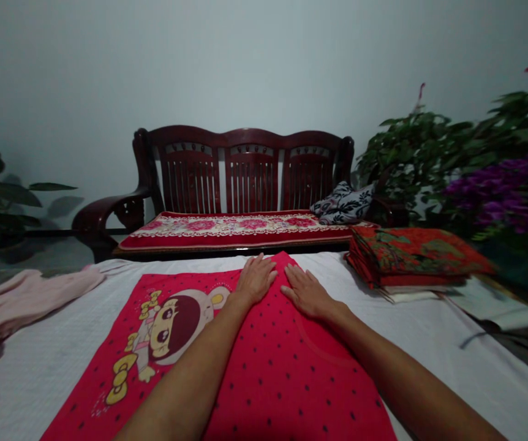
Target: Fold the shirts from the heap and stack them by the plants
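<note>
A bright red garment (277,367) with dark dots and a cartoon girl print lies spread on a white cloth (80,315). My left hand (257,278) rests flat on its far part, fingers stretched out. Close by on the right, my right hand (306,291) lies palm down with the fingers apart, touching the cloth beside a peak in its far edge. Neither hand grips anything. My left forearm crosses in front of part of the print, and the garment's near end runs out of view.
A folded red patterned cloth stack (415,251) sits at the right. Pale pink clothing (34,300) lies at the left. Behind stands a dark wooden bench (250,138) with a floral seat cover (231,229) and a patterned cushion (344,203). Plants (406,153) and purple flowers (507,190) fill the right.
</note>
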The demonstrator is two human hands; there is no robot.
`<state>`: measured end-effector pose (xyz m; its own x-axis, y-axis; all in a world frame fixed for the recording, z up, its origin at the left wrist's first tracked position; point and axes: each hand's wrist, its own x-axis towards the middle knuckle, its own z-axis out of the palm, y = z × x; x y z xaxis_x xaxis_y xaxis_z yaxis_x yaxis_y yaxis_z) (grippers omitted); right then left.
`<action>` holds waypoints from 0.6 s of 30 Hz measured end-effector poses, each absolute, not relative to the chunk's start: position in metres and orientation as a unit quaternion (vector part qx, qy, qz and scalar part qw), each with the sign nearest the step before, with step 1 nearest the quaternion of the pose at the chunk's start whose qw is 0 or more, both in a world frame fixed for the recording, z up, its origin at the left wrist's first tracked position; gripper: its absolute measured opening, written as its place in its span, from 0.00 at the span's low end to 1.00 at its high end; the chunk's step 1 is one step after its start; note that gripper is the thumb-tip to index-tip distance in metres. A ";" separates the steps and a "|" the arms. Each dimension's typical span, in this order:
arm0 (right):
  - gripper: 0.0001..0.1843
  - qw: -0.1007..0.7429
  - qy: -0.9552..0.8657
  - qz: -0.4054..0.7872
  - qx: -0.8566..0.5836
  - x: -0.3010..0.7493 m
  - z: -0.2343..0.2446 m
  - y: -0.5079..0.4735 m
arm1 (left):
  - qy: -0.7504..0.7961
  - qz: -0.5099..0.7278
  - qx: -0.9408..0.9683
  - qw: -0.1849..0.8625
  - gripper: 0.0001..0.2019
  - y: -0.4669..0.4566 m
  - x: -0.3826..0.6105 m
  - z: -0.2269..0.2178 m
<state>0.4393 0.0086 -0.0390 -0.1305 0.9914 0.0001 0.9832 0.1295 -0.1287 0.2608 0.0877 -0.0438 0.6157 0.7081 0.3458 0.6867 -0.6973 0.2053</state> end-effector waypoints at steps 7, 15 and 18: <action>0.29 0.159 -0.647 0.042 -0.745 0.496 -0.042 -0.005 | 0.467 0.142 0.873 0.007 0.22 0.084 0.267 -0.041; 0.12 0.283 -0.606 0.043 -0.742 0.506 -0.046 -0.028 | 0.352 0.170 0.919 0.052 0.22 0.083 0.279 -0.038; 0.11 0.268 -0.616 0.022 -0.741 0.504 -0.042 -0.029 | 0.351 0.166 0.914 0.116 0.23 0.081 0.300 -0.036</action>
<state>0.5038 -0.0291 -0.0424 0.2408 0.9238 0.2976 0.9003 -0.0981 -0.4240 0.3003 0.0811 -0.0361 0.6980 0.6811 0.2212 0.6041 -0.7259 0.3288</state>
